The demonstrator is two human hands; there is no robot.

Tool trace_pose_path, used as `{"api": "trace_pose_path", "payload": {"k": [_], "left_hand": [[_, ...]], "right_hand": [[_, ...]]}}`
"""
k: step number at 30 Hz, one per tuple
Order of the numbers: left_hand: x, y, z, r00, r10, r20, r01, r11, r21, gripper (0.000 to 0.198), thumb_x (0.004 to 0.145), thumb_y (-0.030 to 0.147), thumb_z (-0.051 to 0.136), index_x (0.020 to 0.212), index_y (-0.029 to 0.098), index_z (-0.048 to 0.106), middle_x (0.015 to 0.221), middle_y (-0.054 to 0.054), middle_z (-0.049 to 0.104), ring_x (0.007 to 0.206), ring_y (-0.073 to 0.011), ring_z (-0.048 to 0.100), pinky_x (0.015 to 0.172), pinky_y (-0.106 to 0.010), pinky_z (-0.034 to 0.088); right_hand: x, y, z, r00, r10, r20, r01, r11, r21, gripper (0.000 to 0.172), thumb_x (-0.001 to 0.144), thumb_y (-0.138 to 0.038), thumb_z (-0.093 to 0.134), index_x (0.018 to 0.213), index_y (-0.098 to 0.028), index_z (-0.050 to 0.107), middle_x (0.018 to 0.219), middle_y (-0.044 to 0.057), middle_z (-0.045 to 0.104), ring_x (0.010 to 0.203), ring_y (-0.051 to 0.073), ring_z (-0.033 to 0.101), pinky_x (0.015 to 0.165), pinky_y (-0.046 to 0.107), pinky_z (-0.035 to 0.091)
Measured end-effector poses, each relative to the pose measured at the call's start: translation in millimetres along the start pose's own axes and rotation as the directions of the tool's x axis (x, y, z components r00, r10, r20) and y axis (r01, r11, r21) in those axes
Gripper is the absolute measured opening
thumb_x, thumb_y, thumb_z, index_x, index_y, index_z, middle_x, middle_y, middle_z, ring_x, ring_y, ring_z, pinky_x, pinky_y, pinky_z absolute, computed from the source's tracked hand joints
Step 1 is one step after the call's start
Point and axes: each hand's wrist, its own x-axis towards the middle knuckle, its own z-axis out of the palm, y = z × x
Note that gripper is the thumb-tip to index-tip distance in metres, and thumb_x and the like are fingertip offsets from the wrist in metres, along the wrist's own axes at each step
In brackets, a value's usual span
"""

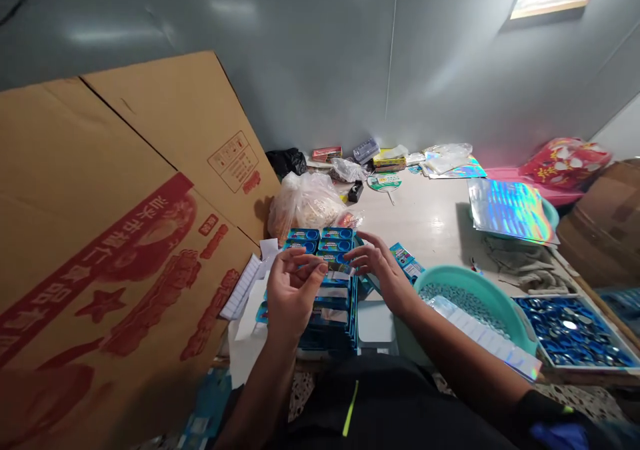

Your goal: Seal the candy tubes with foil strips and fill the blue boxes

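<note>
You have a stack of packs [337, 234] built at near centre, loose packs [404, 258] still unstacked to its right, your left hand [293, 292] and right hand [384, 271] bent over it, grip undeterminable.

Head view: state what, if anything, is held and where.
Left hand: seemingly a thin strip, by its left end; right hand: cannot be told.

The packs [336, 245] look glossy, the basin [504, 298] smooth plastic, the printed carton [165, 123] matt cardboard.
</note>
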Motion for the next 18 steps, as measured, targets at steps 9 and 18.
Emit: {"api": "trace_pose_path", "payload": {"k": [9, 18], "left_hand": [[14, 14, 0.7, 0.977, -0.082, 0.195, 0.062, 0.992, 0.107, 0.07, 0.069, 0.031, 0.084, 0.126, 0.022, 0.045, 0.105, -0.005, 0.069, 0.077, -0.0148, 0.073, 0.072, -0.028, 0.06], [8, 12, 14.3, 1.0, -0.01, 0.015, 0.009, 0.999, 0.05, 0.072, 0.065, 0.031, 0.086, 0.125, 0.019, 0.047, 0.097, -0.003, 0.071, 0.07, -0.0117, 0.07, 0.073, -0.027, 0.059]], "right_hand": [[27, -36, -2, 0.968, -0.025, 0.251, 0.1, 0.95, -0.294, 0.036, 0.088, -0.043, 0.07, 0.115, -0.021, 0.063, 0.101, 0.006, 0.069, 0.092, 0.019, 0.064, 0.081, 0.034, 0.052], [16, -14, -7, 0.981, -0.011, 0.194, 0.037, 0.991, -0.131, 0.026, 0.083, -0.038, 0.072, 0.103, -0.023, 0.067, 0.075, -0.002, 0.059, 0.069, 0.014, 0.057, 0.062, 0.029, 0.048]]}}
